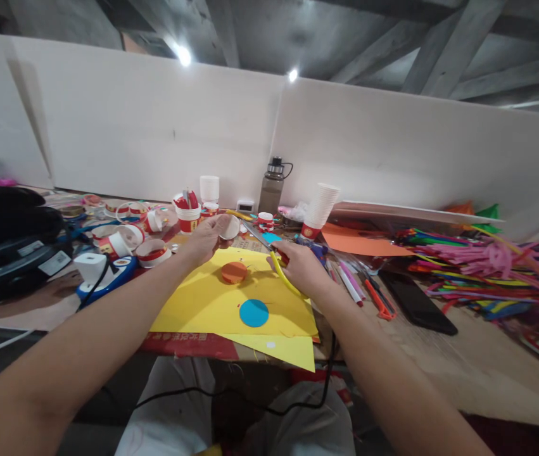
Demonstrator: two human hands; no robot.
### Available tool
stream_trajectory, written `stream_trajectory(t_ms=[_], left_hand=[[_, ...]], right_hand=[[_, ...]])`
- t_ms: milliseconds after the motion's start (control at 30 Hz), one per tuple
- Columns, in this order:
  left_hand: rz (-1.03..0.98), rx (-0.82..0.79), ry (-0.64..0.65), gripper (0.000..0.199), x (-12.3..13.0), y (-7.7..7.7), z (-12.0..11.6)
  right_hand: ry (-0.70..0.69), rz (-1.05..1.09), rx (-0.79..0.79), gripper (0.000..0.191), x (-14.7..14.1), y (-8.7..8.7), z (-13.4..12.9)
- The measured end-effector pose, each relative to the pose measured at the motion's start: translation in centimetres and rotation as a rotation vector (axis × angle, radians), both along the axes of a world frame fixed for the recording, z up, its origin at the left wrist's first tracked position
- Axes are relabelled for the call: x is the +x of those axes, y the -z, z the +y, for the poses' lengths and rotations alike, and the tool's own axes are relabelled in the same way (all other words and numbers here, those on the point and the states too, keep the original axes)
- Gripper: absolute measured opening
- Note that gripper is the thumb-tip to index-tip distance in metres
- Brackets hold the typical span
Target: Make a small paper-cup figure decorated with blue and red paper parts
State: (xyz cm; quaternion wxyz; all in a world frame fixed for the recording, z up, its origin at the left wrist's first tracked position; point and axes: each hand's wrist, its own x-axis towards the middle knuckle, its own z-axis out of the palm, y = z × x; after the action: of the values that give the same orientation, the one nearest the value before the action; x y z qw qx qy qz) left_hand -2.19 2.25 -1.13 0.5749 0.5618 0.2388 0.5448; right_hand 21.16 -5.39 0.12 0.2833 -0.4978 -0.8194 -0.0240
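Note:
Between the fingers of my left hand point(212, 237) is a small round paper cup piece point(230, 228), its pale inside turned toward me. My right hand point(300, 266) is closed around the yellow handles of a pair of scissors point(279, 269), whose blades point up and left toward the cup piece. Below both hands lie yellow paper sheets point(193, 297). On them rest an orange disc point(234, 272) and a flat blue paper circle point(254, 313). A scrap of blue paper point(270, 238) shows beside the scissors.
Cut cup pieces point(117, 240) and a power strip point(124, 272) crowd the left. Behind stand a water bottle point(272, 187) and stacked paper cups point(320, 209). To the right are markers point(351, 283), an orange cutter point(379, 299), a phone point(418, 303) and colourful pipe cleaners point(488, 259).

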Motion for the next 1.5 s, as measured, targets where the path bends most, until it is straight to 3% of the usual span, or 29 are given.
stream_trajectory(t_ms=[767, 1267, 1500], left_hand=[[0.127, 0.004, -0.094, 0.039, -0.36, -0.31, -0.37], [0.158, 0.060, -0.064, 0.040, -0.55, -0.01, -0.10], [0.014, 0.137, 0.016, 0.038, -0.32, -0.04, -0.04]], right_hand=[[-0.017, -0.028, -0.029, 0.038, 0.12, -0.08, -0.02], [0.011, -0.044, -0.079, 0.043, -0.01, -0.13, -0.11], [0.126, -0.190, 0.114, 0.041, -0.08, 0.10, -0.34]])
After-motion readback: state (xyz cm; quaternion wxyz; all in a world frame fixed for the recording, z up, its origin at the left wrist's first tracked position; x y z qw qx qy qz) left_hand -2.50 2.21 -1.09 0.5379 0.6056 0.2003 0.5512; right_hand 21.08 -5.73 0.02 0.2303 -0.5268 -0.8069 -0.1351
